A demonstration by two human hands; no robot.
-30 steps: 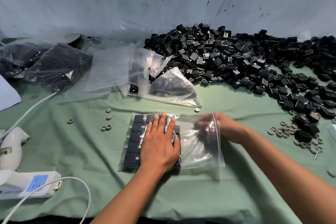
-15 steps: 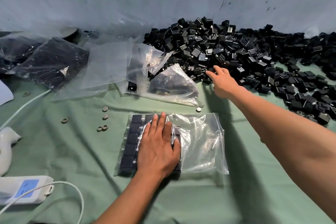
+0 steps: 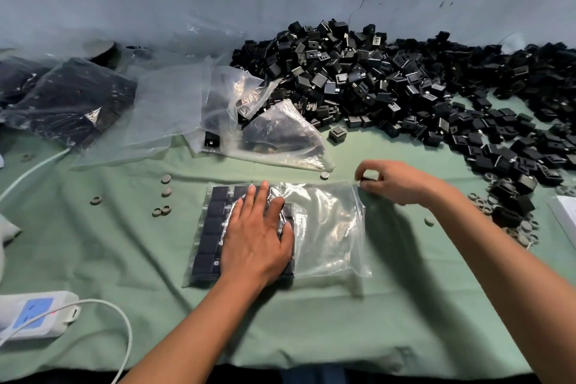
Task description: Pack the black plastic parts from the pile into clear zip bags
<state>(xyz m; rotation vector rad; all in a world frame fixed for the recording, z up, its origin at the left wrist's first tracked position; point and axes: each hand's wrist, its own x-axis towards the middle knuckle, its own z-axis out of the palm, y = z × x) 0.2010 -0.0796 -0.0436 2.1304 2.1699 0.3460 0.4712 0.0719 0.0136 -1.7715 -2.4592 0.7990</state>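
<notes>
Far to the left of our left hand, a white power strip [image 3: 34, 316] lies on the green cloth [image 3: 311, 321], and beyond it sit filled bags of black parts [image 3: 71, 100]. A few small grey rings [image 3: 162, 210] lie scattered just left of that hand.

Our left hand [image 3: 257, 238] rests flat, fingers straight and slightly spread, pressing on the clear zip bag [image 3: 330, 227]. Under and just left of the palm, black plastic parts [image 3: 215, 224] sit in neat rows inside the bag. Beyond the fingertips lie empty and half-filled clear bags [image 3: 274, 134].

The bag's empty half stretches from our left hand toward our right hand [image 3: 394, 181]. That hand hovers at the bag's far right corner, fingers curled, thumb and fingertips pinching a small black part [image 3: 369, 178]; we cannot tell whether it also touches the bag's edge.

Beyond and to the right of our right hand spreads the big pile of black plastic parts [image 3: 405, 81], with more grey rings [image 3: 523, 227] near its edge.
</notes>
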